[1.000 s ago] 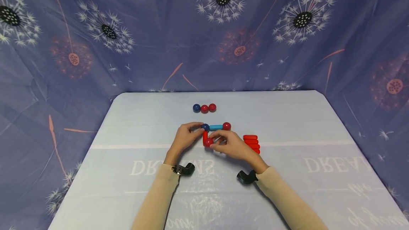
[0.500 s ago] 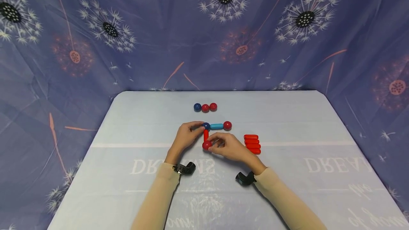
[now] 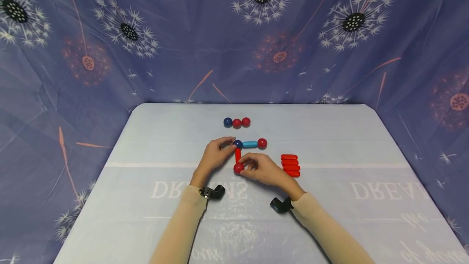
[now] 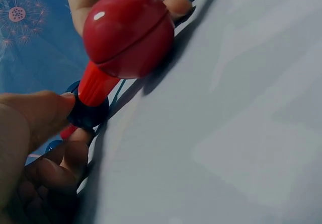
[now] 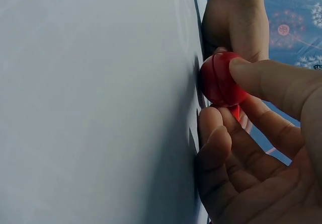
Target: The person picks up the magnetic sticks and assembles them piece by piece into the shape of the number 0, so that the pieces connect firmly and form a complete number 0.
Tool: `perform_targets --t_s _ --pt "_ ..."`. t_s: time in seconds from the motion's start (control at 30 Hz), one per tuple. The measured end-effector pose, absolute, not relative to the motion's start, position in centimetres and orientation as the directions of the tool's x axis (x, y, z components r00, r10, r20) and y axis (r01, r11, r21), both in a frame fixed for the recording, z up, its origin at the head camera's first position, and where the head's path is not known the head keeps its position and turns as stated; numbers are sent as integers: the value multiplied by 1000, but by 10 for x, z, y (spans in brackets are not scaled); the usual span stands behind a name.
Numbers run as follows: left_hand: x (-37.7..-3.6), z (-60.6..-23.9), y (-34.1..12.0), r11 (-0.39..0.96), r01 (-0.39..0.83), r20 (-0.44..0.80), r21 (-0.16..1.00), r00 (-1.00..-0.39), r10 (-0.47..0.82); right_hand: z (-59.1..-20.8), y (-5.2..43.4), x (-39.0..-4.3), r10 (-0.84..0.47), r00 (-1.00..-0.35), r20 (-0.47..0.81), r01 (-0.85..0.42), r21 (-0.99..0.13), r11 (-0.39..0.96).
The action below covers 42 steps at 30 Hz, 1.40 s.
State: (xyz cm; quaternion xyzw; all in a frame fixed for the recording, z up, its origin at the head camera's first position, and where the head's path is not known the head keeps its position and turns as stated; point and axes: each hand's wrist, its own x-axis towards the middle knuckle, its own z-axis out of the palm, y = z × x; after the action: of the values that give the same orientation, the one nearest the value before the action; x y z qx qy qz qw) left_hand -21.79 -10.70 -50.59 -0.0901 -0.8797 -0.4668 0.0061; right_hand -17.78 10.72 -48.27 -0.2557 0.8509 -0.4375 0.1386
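Red ball (image 3: 238,168), sitting at 6 o'clock of the red rod (image 3: 237,155), is being pinched by the right hand (image 3: 264,170) while the left hand (image 3: 214,157) is pinching the blue ball (image 3: 237,144); a sideways tug is risking the joint popping apart.

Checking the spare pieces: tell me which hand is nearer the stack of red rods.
Right. The right hand sits just left of the stack of red rods, apart from it; the left hand lies farther left, beyond the right hand.

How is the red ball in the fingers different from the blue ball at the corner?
The red ball is red; the blue ball is dark blue. The red ball sits at the near end of the red stick, pinched by the right hand; the blue ball sits at its far end, held by the left hand, and also joins the light blue stick. Both are round and look alike in size.
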Motion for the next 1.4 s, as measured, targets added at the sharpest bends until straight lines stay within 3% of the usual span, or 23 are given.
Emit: perform_targets --t_s 0.9,1.4 --pt "-217 -505 -107 550 194 128 812 -979 157 -486 107 -180 -549 -836 -14 -311 -811 495" --pt "-214 -499 -109 493 160 51 855 -972 228 -480 109 -175 -543 -839 -35 -282 -826 489"
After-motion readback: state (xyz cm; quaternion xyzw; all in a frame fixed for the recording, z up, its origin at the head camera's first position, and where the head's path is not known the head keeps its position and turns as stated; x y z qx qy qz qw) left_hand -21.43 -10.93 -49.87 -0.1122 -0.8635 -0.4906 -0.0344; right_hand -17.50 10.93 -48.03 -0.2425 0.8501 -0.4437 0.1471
